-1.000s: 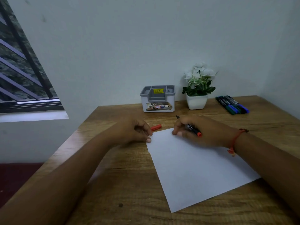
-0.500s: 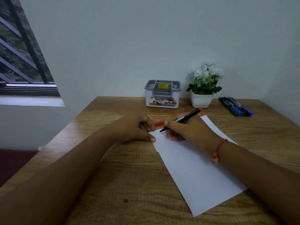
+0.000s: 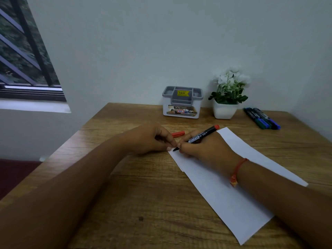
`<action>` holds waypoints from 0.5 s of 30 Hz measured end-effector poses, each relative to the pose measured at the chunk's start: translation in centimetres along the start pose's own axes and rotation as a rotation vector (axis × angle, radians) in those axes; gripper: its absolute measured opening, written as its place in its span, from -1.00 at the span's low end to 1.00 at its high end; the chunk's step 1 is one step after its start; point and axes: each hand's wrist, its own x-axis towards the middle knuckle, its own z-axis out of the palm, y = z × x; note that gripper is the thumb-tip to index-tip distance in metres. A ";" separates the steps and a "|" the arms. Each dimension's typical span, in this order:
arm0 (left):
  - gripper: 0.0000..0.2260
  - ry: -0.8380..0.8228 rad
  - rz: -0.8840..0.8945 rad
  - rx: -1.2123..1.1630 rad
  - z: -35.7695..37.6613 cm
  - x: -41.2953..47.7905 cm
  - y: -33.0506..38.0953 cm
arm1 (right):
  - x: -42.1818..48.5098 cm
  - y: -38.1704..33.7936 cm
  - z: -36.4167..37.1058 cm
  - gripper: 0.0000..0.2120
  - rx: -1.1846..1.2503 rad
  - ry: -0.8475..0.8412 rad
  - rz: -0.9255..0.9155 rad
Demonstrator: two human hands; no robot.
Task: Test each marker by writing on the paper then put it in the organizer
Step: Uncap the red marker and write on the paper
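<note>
Here, my right hand (image 3: 206, 150) is closed in a writing grip on the black red-ended marker (image 3: 199, 137), tip at the near-left corner of the white paper sheet (image 3: 224, 191). My left hand (image 3: 150, 139), fingers curled, pins that corner; whether it holds the red cap (image 3: 178, 134) just beyond it, I cannot tell. Best, I judge: light pressure, short stroke. One grey-and-white plastic organizer (image 3: 182, 103) stands well beyond the grip; about four markers (image 3: 261, 118) lie far right.
</note>
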 end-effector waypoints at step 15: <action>-0.83 -0.015 -0.013 0.015 0.1 0.1 0.1 | 0.2 0.2 0.3 -0.95 -0.013 -0.015 -0.026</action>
